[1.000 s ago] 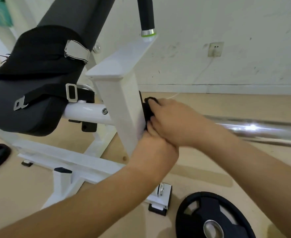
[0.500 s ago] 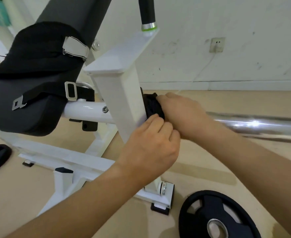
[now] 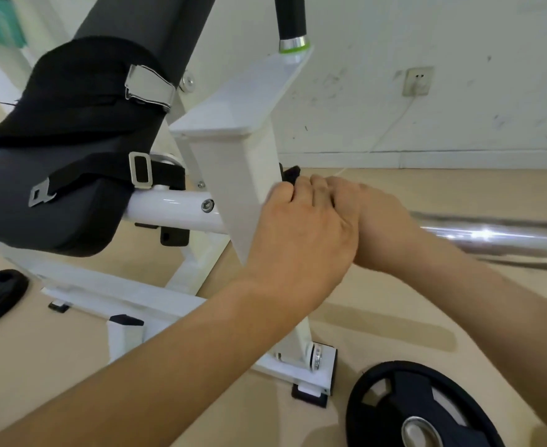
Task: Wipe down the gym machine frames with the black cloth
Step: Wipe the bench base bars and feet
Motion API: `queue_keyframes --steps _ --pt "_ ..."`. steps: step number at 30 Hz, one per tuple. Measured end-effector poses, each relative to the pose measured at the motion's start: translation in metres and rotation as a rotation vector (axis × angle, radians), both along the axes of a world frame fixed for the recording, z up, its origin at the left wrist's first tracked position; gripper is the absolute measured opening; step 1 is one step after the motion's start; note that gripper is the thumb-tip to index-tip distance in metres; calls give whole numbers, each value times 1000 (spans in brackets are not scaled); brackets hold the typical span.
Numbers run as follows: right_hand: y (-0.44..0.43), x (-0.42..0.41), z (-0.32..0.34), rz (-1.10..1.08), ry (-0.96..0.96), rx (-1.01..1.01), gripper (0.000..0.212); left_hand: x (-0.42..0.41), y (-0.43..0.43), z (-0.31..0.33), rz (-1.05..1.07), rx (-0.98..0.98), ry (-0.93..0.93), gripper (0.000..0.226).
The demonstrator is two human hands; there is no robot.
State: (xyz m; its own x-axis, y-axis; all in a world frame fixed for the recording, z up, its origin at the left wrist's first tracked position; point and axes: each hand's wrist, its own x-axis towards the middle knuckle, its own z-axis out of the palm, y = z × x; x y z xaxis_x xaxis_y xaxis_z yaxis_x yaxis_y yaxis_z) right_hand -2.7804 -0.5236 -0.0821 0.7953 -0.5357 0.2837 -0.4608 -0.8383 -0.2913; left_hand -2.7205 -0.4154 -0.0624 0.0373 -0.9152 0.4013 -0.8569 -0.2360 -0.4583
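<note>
Your left hand (image 3: pixel 298 240) slid up over your right hand (image 3: pixel 375 221), its fingers curled on the black cloth (image 3: pixel 290 175) against the white post (image 3: pixel 233 175). Your right hand's fingers were hidden, so I cannot tell its grip.

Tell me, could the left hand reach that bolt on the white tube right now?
Probably yes. The bolt sits uncovered just left of the left hand, across the post face, with nothing between. The right hand holds the cloth.
</note>
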Motion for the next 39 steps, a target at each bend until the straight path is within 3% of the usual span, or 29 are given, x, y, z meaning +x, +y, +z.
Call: queue_keyframes --steps 2,4,8,15,19,23,26,28,29,32,34,36,39 --pt "14 -7 -18 -31 -76 -149 38 0 1 0 -16 5 -5 49" --pt "20 -12 -24 39 -116 -183 48 2 10 -7 -45 12 22 45" --pt "31 -32 -40 106 -97 -428 45 12 28 -21 -164 6 15 47" --pt "25 -36 -23 111 -216 -471 32 6 22 -16 -136 -27 -21 53" --pt "24 -15 -20 0 -272 -343 41 8 12 -15 -51 -72 -86 50" --pt "35 -36 -50 176 -138 -496 42 21 25 -42 -253 -103 -203 33" --pt "54 -46 -61 178 155 -331 25 33 42 -55 -417 30 -189 32" --pt "71 -48 -63 145 259 60 22 38 56 -65 -427 239 -33 42" --pt "77 -46 -63 152 213 297 19 43 65 -72 -400 292 176 52" --pt "89 -28 -56 195 108 702 13 56 98 -90 -200 352 1179 60" --pt "102 -8 -56 220 202 780 9 72 119 -103 -132 274 1605 48" --pt "120 12 -67 278 356 747 7 94 141 -117 -25 239 1784 36" --pt "145 38 -94 404 504 626 11 131 171 -143 139 187 1769 12"
